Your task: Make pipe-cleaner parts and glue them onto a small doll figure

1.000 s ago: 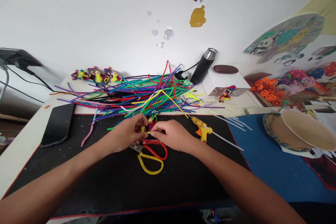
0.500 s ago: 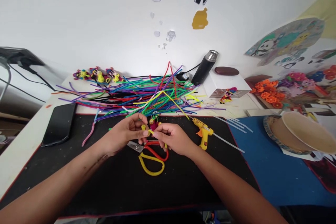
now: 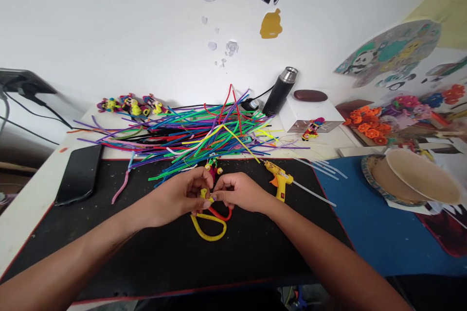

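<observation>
Between my fingertips is a small yellow pipe-cleaner piece (image 3: 205, 194), bent into a compact shape. My left hand (image 3: 188, 192) pinches it from the left, with its fingers curled around. From the right, my right hand (image 3: 241, 192) pinches the same piece between thumb and forefinger. Just behind the hands a small colorful pipe-cleaner figure (image 3: 212, 167) rests on the black mat (image 3: 164, 257). Under my hands lie scissors (image 3: 209, 238) with one yellow and one red handle loop; the blades are hidden by my left hand.
A heap of colored pipe cleaners (image 3: 197, 136) spreads behind the mat. To the right lie a yellow glue gun (image 3: 280, 180) and clear glue sticks (image 3: 321, 169). A phone (image 3: 78, 175) is on the left. A black flask (image 3: 280, 92), white box (image 3: 314, 114) and bowls (image 3: 386, 184) stand farther off.
My hands have come lower and closer over the scissors, covering the blades. The yellow piece is now more bunched at my fingertips. The view has shifted slightly.
</observation>
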Demonstrator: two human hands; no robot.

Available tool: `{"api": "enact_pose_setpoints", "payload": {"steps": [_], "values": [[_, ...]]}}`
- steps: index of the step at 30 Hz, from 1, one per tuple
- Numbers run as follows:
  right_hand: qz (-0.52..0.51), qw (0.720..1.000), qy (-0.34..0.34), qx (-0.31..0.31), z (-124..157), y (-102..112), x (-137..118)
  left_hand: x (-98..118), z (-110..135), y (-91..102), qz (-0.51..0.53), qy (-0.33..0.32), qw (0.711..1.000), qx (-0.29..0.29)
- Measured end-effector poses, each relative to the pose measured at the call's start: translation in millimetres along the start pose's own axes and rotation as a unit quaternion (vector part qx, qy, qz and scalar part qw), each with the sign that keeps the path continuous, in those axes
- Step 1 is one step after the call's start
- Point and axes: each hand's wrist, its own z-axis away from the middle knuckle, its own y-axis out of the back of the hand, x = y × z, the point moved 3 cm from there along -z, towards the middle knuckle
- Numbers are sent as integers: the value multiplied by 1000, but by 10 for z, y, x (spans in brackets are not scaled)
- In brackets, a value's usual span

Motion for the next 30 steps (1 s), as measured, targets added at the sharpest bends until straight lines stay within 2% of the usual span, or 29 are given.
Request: {"api": "enact_pose_setpoints", "payload": {"steps": [3,7,9,12,18,24,27,30], "values": [[79,997,15,5,-9,15,-29,-34,-5,-46,-76,19,997,13],[211,975,52,37,-47,12,-158,-102,-68,-27,-193,14,979,62],[236,969,62,47,-57,-1,-222,-146,-112,15,-206,5,975,88],[237,968,60,58,-38,-21,-272,-219,-166,115,-160,1,979,127],[197,975,42,89,40,-41,-201,-291,-192,275,-17,-2,991,135],[103,990,38,87,23,-134,-88,-241,-180,228,82,-18,983,164],[6,997,36,61,8,-142,-31,-199,-147,182,120,-23,982,141],[-62,997,20,37,3,-90,32,-165,-94,155,129,-4,988,85]]}}
